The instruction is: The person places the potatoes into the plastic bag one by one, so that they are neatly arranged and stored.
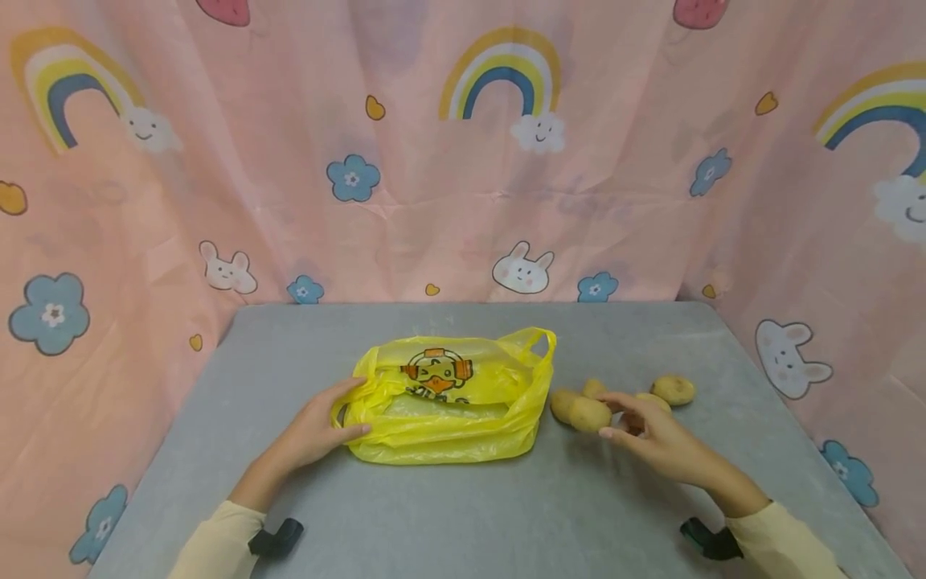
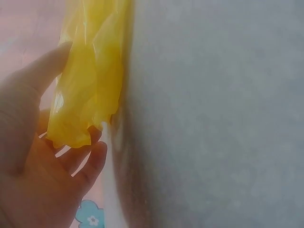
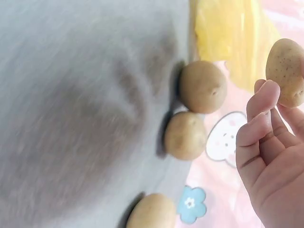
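Note:
A yellow plastic bag point(image 1: 448, 438) with a printed cartoon duck lies on its side on the grey table. My left hand point(image 1: 318, 426) holds the bag's left end, thumb at the front and fingers behind. In the left wrist view the crumpled yellow plastic point(image 2: 80, 95) runs between thumb and fingers. To the right of the bag, my right hand point(image 1: 647, 434) pinches a potato point(image 1: 589, 415) by its side. The right wrist view shows this speckled potato point(image 3: 285, 71) held up at the fingertips. Another potato point(image 1: 562, 405) sits just behind it, beside the bag.
More potatoes lie around the right hand: one small one point(image 1: 595, 388) behind the held one, another point(image 1: 653, 400) partly hidden by the hand, and one point(image 1: 674, 390) farther right. A pink patterned curtain point(image 1: 434, 225) borders the grey table point(image 1: 463, 523).

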Action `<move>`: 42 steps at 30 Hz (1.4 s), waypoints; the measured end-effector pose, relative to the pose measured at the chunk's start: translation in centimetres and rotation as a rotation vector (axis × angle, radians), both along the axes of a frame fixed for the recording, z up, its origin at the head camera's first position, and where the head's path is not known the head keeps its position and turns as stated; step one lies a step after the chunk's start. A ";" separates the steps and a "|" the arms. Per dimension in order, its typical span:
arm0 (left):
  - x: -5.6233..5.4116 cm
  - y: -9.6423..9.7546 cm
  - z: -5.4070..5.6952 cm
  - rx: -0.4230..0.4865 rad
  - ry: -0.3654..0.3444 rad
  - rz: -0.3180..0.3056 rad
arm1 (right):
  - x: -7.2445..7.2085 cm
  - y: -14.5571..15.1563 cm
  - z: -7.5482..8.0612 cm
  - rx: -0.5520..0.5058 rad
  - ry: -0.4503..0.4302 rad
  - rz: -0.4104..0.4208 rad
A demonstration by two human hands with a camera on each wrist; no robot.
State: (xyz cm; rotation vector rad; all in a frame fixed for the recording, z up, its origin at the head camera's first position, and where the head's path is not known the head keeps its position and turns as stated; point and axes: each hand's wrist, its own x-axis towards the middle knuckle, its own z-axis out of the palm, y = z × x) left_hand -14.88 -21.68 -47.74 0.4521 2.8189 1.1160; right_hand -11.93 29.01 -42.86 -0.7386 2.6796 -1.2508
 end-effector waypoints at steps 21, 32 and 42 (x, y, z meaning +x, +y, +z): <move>0.5 0.0 -0.4 0.033 -0.021 0.013 | -2.1 -6.9 2.6 -0.152 -0.117 0.092; 0.3 0.1 -0.1 0.031 -0.023 0.006 | -3.0 -11.2 3.4 -0.138 -0.132 0.052; 0.1 0.0 -0.1 0.028 -0.037 0.004 | -4.1 -15.5 4.4 -0.161 -0.260 0.014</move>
